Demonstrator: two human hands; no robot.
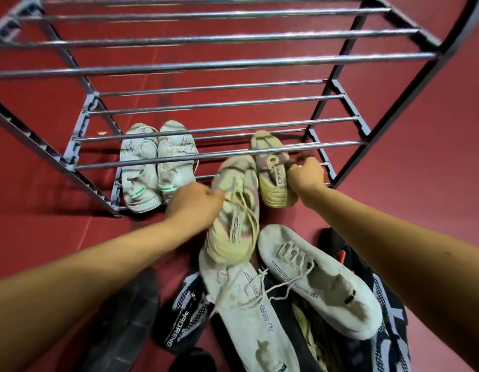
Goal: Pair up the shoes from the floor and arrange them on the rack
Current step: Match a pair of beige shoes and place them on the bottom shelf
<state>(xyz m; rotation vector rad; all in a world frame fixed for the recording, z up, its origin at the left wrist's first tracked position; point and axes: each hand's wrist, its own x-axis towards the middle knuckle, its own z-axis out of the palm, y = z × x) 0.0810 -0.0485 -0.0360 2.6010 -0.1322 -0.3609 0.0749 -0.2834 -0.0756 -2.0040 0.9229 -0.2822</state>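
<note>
Looking down, I see the metal rack (206, 64) on the red floor (434, 157), with a white pair (157, 167) on its lowest bars. My left hand (195, 208) grasps one cream shoe (235, 210) at the laces; my right hand (305, 174) grips its partner (272, 170) on the rack. More shoes (286, 304) lie piled near me.

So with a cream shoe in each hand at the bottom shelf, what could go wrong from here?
1. The left hand seems to hold its cream shoe near the loose laces, so it may swing or slip.
2. The shoe in the right hand lies on its side and could settle that way.
</note>
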